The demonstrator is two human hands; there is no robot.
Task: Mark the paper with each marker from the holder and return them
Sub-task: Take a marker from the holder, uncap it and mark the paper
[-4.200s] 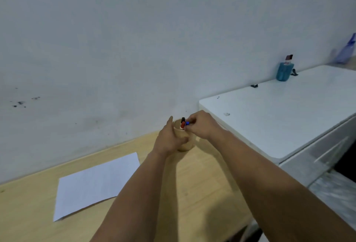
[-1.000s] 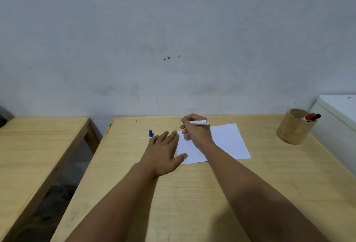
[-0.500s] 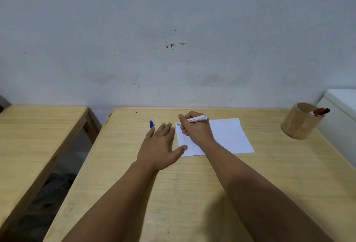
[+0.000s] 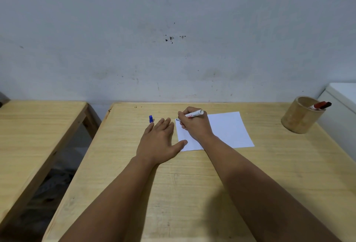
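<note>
A white sheet of paper (image 4: pixel 227 128) lies on the wooden table (image 4: pixel 192 184). My right hand (image 4: pixel 194 126) grips a white marker (image 4: pixel 193 114) with its tip down at the paper's far left corner. My left hand (image 4: pixel 159 141) lies flat and open on the table, its thumb touching the paper's left edge. The marker's blue cap (image 4: pixel 151 118) stands on the table just past my left fingertips. At the right, a round wooden holder (image 4: pixel 300 116) contains a red-capped marker (image 4: pixel 320 105) that leans out over its rim.
A second wooden table (image 4: pixel 34 126) stands to the left across a gap. A white cabinet (image 4: pixel 342 97) sits right of the holder. The grey wall runs along the table's far edge.
My right hand has lowered the marker tip onto the paper's far left corner. My left hand stays flat beside the sheet. The view has tilted slightly.
</note>
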